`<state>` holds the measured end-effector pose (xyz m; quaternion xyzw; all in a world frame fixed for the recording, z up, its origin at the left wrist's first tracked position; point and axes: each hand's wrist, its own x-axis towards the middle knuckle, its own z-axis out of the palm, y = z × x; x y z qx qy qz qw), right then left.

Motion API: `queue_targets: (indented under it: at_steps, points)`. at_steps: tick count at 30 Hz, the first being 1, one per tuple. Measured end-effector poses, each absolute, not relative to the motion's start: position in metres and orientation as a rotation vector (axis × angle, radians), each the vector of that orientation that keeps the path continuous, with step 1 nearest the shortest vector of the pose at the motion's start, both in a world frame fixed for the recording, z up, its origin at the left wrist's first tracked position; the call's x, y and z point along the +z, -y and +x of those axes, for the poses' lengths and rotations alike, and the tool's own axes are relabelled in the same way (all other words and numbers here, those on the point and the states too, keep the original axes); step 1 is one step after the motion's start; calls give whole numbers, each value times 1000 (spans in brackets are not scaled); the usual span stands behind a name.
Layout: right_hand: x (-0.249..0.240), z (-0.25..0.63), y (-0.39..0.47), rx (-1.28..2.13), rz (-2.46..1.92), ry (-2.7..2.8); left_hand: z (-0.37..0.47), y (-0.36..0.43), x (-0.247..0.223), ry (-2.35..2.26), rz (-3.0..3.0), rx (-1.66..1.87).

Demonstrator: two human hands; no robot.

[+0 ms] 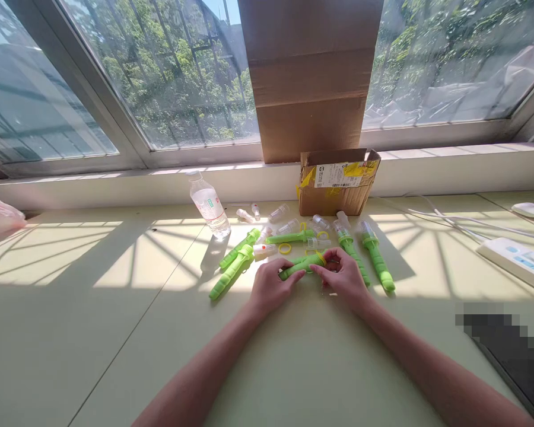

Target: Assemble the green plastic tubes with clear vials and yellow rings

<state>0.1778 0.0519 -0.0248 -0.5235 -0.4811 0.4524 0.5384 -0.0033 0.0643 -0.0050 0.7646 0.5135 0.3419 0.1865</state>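
Observation:
My left hand (271,283) is closed around a green ribbed plastic tube (300,265), lying slantwise between both hands just above the table. At the tube's right end, my right hand (345,274) pinches a yellow ring (321,258) with thumb and fingers. Whether the ring is fully seated on the tube is too small to tell. To the left lie two more green tubes (232,270) without clear caps. Behind my hands rests another green tube (291,236). On the right are two green tubes with clear caps (377,261), one partly behind my right hand.
Loose clear caps (288,227), a loose yellow ring (285,248) and small white pieces with red dots (264,249) lie around. A water bottle (210,204) and an open cardboard box (333,187) stand behind. A power strip (516,261) with cables and a dark blurred object (507,350) are right.

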Motion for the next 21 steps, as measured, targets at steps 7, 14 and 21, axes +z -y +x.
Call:
queue_targets:
  at_steps: [7, 14, 21]
  points:
    - [-24, 177, -52, 1094, -1236, 1162, -5, -68, 0, -1369, 1965, 903]
    - [-24, 176, -50, 1056, -1232, 1190, -7, -72, 3, -1329, 1915, 862]
    - [-25, 178, -49, 1015, -1229, 1137, -7, -69, -5, -1324, 2229, 917]
